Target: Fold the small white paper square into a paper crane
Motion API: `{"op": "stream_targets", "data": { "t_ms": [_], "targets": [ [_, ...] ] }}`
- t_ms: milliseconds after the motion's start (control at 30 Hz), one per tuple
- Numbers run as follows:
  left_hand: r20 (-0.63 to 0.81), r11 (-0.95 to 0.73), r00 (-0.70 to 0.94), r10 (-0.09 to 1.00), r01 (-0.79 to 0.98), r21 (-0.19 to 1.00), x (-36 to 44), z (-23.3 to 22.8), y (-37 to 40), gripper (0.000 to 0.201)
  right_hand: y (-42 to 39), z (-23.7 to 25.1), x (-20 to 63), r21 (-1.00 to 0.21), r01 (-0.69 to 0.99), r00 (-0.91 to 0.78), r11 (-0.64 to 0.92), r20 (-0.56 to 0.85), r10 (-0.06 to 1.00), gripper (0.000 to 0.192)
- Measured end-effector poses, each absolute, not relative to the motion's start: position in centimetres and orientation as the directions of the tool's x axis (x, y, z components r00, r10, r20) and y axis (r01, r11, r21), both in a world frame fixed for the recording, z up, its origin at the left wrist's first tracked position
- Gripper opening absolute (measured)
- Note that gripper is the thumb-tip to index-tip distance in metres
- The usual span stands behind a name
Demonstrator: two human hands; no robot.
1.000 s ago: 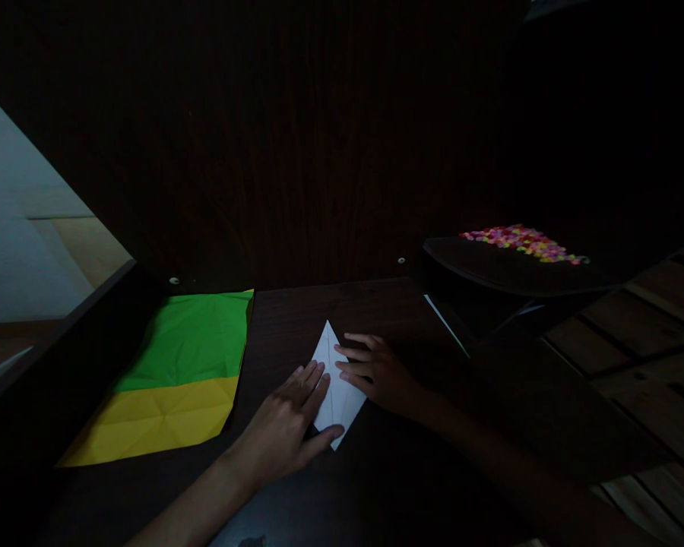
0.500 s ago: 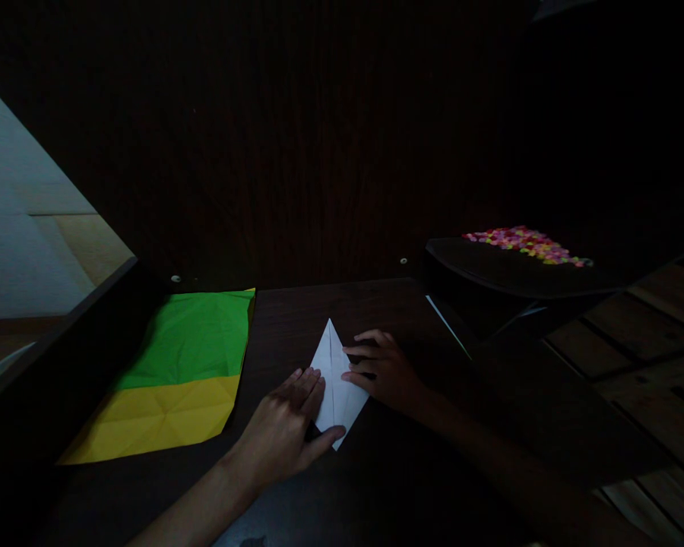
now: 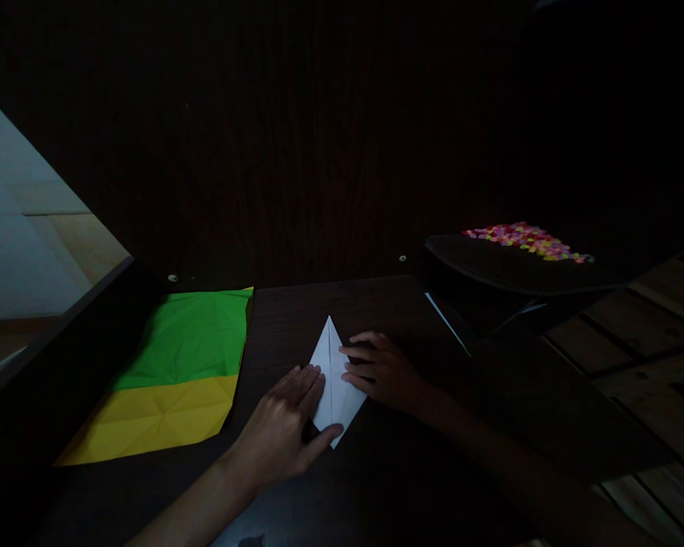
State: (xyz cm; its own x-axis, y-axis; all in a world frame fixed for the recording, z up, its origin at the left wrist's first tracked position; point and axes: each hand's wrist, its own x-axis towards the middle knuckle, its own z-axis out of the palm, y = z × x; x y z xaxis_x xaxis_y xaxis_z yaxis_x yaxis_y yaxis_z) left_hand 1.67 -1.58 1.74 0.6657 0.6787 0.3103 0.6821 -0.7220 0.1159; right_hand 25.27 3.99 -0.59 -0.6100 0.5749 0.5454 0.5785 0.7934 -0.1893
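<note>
Paper [image 3: 337,395]: while both hands rest on it, lies flat on the table [image 3: 296,311]; white, folded to a pointed kite shape, long tip facing away, crease line down the middle.
Left hand [image 3: 282,425]: palm down, fingers side by side over paper's left edge, thumb across its lower end.
Right hand [image 3: 383,372]: fingers slightly spread, tips on paper's right side; in shadow.
Grip: left wide, thumb well apart from fingers; right loose and spread, its thumb hard to make out.
Green sheet [image 3: 199,334]: left of paper, well apart, creased.
Yellow sheet [image 3: 165,414]: shows at green's near side plus thin edge along its right; can't tell if joined.
Strip [image 3: 448,324]: thin, pale to green, slanted, beyond right hand.
Bits [image 3: 527,240]: small heap, pink, red, yellow, on dark rounded ledge [image 3: 501,275], back right.
Panel [image 3: 319,152]: dark wood, upright behind table, two pale screws [image 3: 173,278] low down.
Floor [image 3: 661,319]: wooden slats, dark gaps, far right.
</note>
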Motion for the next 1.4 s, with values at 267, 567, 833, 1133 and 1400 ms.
{"op": "stream_targets", "data": {
  "t_ms": [267,567,833,1133,1400],
  "targets": [
    [0.286,-0.702,0.647,0.707,0.691,0.172,1.3,1.2,-1.5,0.066,4.0,-1.2,24.9,-0.214,0.518,-0.655,0.828,0.524,0.544,0.02],
    [0.214,-0.716,0.684,0.698,0.672,0.186,1.3,1.4,-1.3,0.063,3.5,-0.3,24.5,-0.315,0.558,-0.691,0.768,0.335,0.64,0.052],
    [0.161,-0.763,0.747,0.644,0.617,0.19,1.2,1.5,-1.3,0.063,3.3,-0.1,24.5,-0.296,0.587,-0.72,0.754,0.234,0.653,0.051],
    [0.124,-0.789,0.783,0.61,0.584,0.192,0.9,2.0,-1.2,0.067,3.4,0.0,24.8,-0.297,0.607,-0.704,0.737,0.229,0.672,0.053],
    [0.115,-0.803,0.802,0.586,0.556,0.213,0.9,2.2,-1.3,0.061,3.6,0.2,25.1,-0.267,0.62,-0.7,0.738,0.237,0.674,0.052]
  ]
}}
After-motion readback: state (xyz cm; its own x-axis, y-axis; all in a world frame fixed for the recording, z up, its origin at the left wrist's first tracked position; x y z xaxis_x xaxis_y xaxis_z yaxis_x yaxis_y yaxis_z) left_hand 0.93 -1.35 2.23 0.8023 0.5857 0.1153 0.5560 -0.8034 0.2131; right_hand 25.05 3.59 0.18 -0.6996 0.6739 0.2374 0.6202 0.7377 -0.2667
